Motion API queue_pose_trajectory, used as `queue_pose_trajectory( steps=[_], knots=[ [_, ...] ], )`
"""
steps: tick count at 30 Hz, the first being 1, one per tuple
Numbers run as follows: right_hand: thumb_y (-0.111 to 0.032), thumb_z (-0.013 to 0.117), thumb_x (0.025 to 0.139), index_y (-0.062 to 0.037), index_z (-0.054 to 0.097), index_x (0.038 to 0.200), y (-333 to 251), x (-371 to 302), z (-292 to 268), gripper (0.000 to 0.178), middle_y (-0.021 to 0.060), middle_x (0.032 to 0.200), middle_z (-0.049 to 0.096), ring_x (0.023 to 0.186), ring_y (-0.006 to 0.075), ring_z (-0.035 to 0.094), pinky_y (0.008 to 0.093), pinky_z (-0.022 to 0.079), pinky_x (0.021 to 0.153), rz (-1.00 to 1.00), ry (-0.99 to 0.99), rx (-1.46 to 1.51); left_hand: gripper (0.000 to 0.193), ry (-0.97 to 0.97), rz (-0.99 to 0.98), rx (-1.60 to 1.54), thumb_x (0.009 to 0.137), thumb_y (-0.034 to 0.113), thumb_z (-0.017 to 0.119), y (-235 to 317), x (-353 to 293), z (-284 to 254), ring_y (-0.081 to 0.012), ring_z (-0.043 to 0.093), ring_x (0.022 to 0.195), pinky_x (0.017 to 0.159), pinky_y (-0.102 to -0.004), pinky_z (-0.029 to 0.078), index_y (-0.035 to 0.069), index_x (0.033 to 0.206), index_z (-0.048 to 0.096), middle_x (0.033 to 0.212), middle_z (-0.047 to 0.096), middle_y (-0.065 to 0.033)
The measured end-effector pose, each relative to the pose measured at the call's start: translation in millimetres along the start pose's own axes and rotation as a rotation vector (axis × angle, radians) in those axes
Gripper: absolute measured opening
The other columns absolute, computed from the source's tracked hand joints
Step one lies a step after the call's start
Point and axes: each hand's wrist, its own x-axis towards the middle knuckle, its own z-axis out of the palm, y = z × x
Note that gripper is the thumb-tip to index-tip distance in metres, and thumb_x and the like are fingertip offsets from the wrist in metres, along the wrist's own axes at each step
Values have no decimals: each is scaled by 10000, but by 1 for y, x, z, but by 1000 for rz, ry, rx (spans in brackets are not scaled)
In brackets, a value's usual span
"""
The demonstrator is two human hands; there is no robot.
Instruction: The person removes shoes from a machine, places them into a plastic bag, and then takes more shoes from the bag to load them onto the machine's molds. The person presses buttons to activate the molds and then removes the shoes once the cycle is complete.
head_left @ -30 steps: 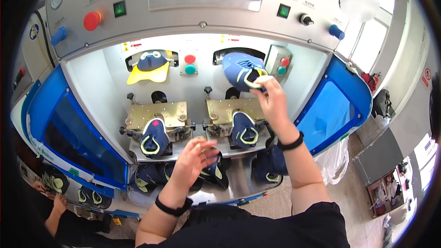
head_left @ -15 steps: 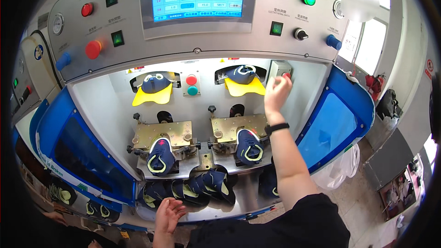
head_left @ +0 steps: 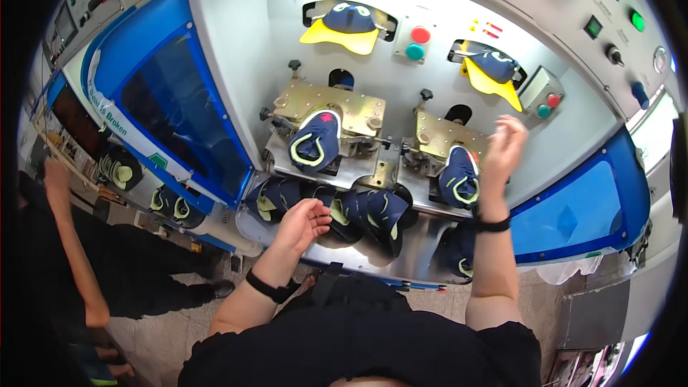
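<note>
My left hand [head_left: 307, 223] hovers at the front ledge, fingers loosely bent and apart, holding nothing. Beside it lies a row of navy shoe uppers [head_left: 383, 218] with pale green linings. My right hand [head_left: 506, 142], a little blurred, is raised near the right-hand machine station, its fingers loosely curled around nothing. Below it, a navy shoe upper [head_left: 459, 178] sits on the right metal fixture [head_left: 448, 136]; my hand appears apart from it. Another navy upper [head_left: 315, 142] with a red mark sits on the left fixture [head_left: 333, 105].
Two navy uppers with yellow flaps [head_left: 351, 18] [head_left: 494, 68] are in the back-wall openings. A red-and-green button box [head_left: 548, 93] is at the right wall, another button panel [head_left: 416, 39] between the openings. Blue side doors [head_left: 172, 107] flank the machine. A co-worker's arm [head_left: 75, 236] shows at left.
My right hand has come down and away from the button box on the right wall. My left hand stays by the row of uppers. The view has tilted down and turned.
</note>
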Motion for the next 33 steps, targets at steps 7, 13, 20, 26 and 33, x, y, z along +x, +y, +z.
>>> queue_pose_trajectory(
  steps=[7,13,20,26,33],
  knots=[
    [-72,633,851,-56,541,1183,-119,-151,128,345,153,1146,602,858,292,631,362,519,709,-134,-798,146,158,221,122,-63,955,196,527,18,27,-18,-206,636,807,676,-344,523,87,1069,548,933,637,-73],
    [-212,706,815,-41,512,1168,-102,-209,180,438,176,1078,584,916,378,629,452,522,735,-11,-984,-215,118,404,345,39,955,169,552,37,31,-75,-119,600,865,655,-269,500,95,1044,574,965,632,-42],
    [-165,708,809,-75,555,1010,-115,-182,184,268,150,939,628,835,369,635,432,508,708,-6,-882,-252,463,731,683,1164,827,340,728,33,68,-174,-313,582,1103,970,-377,452,79,1192,612,1170,604,-152],
    [-158,718,802,-69,560,1007,-115,-184,184,274,155,939,633,848,376,635,425,506,714,44,-826,-243,581,274,507,1226,704,357,831,31,81,-163,-329,563,1138,973,-394,460,142,1198,613,1207,588,-133],
    [-200,756,764,-73,538,987,-115,-193,196,337,143,936,614,827,359,629,426,501,682,31,-767,-304,550,145,578,1245,759,331,783,1,78,-141,-341,559,1133,966,-400,454,93,1212,582,1196,580,-159]
  ],
)
